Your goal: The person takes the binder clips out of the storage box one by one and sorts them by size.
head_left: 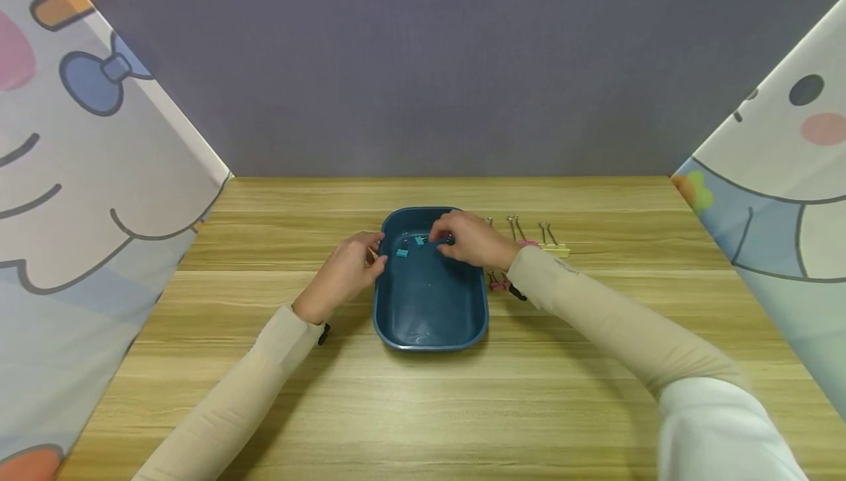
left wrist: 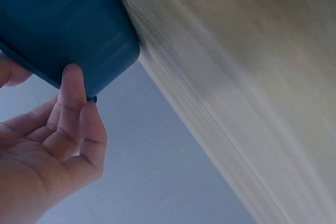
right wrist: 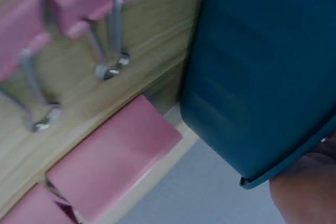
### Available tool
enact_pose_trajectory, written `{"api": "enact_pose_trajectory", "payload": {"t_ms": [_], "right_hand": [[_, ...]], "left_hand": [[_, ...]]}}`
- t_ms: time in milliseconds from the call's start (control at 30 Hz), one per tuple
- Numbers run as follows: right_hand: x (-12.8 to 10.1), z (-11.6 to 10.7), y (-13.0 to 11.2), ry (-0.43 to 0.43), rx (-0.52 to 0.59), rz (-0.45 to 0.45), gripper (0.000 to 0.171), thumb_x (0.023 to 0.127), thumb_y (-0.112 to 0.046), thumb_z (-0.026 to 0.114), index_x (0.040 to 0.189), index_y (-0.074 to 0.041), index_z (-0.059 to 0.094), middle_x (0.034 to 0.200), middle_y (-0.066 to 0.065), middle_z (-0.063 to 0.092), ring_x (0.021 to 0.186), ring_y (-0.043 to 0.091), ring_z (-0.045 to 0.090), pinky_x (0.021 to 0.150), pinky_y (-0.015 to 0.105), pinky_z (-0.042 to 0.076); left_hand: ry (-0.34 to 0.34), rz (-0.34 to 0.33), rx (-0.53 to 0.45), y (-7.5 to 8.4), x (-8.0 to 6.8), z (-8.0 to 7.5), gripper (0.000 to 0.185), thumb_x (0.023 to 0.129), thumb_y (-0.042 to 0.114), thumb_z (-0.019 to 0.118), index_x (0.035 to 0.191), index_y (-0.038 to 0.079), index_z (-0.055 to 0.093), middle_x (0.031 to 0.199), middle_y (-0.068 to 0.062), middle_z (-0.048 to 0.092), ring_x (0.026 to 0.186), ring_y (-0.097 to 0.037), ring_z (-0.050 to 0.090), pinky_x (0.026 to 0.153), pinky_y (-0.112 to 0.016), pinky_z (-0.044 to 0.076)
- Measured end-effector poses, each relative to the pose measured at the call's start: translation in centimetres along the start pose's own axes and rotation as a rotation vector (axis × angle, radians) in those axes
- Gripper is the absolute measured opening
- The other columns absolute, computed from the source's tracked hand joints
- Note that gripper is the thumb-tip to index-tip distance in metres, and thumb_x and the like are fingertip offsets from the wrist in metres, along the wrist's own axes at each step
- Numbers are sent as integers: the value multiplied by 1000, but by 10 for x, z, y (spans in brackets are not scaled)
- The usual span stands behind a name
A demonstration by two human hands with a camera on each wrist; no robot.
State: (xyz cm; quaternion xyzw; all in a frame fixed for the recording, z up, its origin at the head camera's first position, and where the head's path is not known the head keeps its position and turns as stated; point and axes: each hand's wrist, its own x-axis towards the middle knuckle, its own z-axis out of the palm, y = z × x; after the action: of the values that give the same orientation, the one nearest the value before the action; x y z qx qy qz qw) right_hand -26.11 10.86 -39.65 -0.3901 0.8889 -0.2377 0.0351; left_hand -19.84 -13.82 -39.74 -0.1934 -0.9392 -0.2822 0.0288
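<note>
count: 1 tray (head_left: pixel 429 305), 2 small teal binder clips (head_left: pixel 402 252) in its far half. right of tray: 1 yellow clip (head_left: pixel 555 250); right wrist view gives 2 small pink clips (right wrist: pixel 94 1) plus 2 larger pink clip bodies (right wrist: pixel 115 156), one cut by frame.

left hand (head_left: pixel 344 272): fingers curled on the tray's left rim, gripping it. right hand (head_left: pixel 477 240): over the far right rim, fingers bent inside; can't tell if they hold anything.

room: table (head_left: pixel 423 407) runs bare left and front of tray; back edge meets grey panel (head_left: pixel 436 62), just a strip behind tray.

tray smooth, plastic-looking, rounded corners, raised walls. pink/yellow clips have metal loop handles. table has wood grain.
</note>
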Motion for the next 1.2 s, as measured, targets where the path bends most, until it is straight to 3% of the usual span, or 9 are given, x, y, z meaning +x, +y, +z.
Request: {"api": "enact_pose_trajectory", "payload": {"t_ms": [833, 1200], "right_hand": [[48, 8, -21, -244, -69, 33, 18, 89, -14, 67, 106, -12, 69, 104, 0, 63, 98, 18, 56, 88, 33, 44], [54, 9, -22, -393, -156, -23, 29, 88, -17, 68, 116, -11, 67, 114, 3, 60, 110, 21, 52, 98, 35, 39]], "left_hand": [[-31, -3, 4, 0, 0, -2, 42, 90, 10, 62, 127, -8, 52, 99, -14, 60, 77, -17, 61, 59, -25, 51], [-19, 2, 11, -1, 0, -2, 41, 89, 9, 63, 126, -7, 53, 98, -13, 60, 77, -16, 61, 59, -25, 51]]}}
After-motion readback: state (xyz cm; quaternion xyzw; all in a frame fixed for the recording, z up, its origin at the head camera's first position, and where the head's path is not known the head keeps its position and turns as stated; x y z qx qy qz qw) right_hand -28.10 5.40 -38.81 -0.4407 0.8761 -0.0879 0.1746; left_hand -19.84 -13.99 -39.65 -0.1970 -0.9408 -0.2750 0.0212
